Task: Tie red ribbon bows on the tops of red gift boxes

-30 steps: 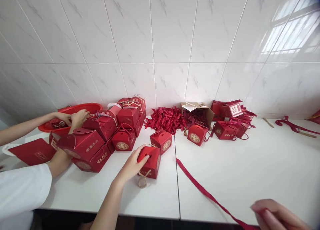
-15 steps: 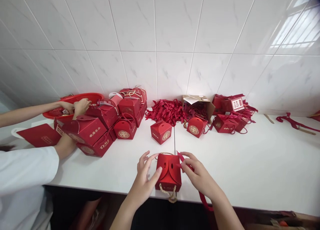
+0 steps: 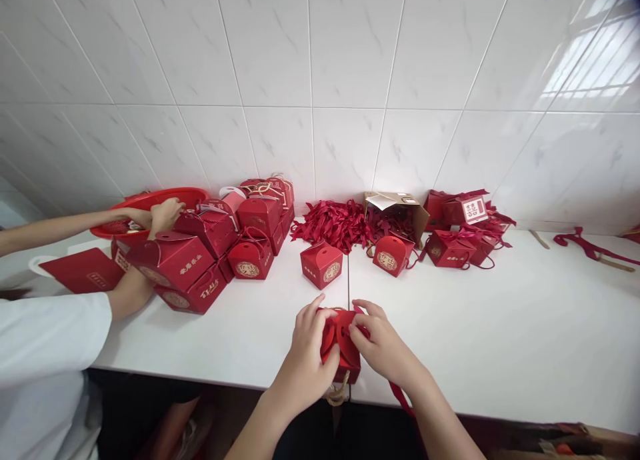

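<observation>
A small red gift box (image 3: 343,353) with a rope handle stands at the near edge of the white table (image 3: 500,327). My left hand (image 3: 307,360) wraps round its left side. My right hand (image 3: 383,343) pinches at the top flaps, with a red ribbon (image 3: 400,397) trailing under the wrist and off the table edge. The box's front is largely hidden by my fingers.
More small red boxes (image 3: 321,265) stand beyond, with a heap of red ribbons (image 3: 333,225) and an open cardboard box (image 3: 397,213) by the tiled wall. At the left another person's hands (image 3: 160,215) reach into a red basin (image 3: 150,203) beside stacked larger red boxes (image 3: 173,260).
I drew the box toward the table's near edge and brought the ribbon over with my right hand. Both hands have now closed on the box top.
</observation>
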{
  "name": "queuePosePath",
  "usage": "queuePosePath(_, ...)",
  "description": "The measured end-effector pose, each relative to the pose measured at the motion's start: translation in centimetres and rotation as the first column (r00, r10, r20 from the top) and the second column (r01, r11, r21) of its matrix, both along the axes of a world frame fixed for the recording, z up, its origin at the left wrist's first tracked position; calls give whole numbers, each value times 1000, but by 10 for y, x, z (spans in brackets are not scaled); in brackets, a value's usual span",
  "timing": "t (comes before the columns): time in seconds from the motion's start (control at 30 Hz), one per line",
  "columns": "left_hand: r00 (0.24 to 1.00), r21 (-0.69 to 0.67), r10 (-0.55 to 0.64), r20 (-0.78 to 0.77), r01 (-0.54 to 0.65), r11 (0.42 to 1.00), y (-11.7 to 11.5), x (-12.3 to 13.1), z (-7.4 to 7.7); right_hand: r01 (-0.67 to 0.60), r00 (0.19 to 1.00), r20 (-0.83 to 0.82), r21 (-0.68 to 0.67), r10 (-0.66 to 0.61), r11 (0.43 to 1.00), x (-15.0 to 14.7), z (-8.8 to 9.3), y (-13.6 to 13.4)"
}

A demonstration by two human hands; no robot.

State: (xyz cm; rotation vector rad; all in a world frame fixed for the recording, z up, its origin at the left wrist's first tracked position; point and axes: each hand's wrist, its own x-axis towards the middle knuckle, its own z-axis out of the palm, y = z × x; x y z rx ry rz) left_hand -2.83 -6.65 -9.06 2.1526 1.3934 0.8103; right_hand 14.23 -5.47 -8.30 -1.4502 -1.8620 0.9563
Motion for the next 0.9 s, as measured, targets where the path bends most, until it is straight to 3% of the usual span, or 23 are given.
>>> queuePosePath(0.3, 1000, 21, 7, -18, -7, 1000, 13, 5, 0, -17, 1000, -18, 31, 17, 999, -3, -4, 1)
queuePosePath(0.53, 969, -138, 53, 240, -19, 990, 15, 0, 8, 53, 996, -76, 108, -45, 993, 9, -2, 3)
queuePosePath(0.63, 934, -128, 26, 357, 22, 992, 14, -3, 20, -21, 985, -166, 159, 47, 987, 8, 5, 6)
queuePosePath(0.77, 924, -23, -41, 381, 53, 998, 10, -8, 34, -179, 928, -282, 235, 243, 955, -4, 17, 9)
queuePosePath(0.9, 945, -64, -74, 318, 99, 993, 3, -19, 30, -142, 889, -392, 255, 237, 956, -6, 22, 5)
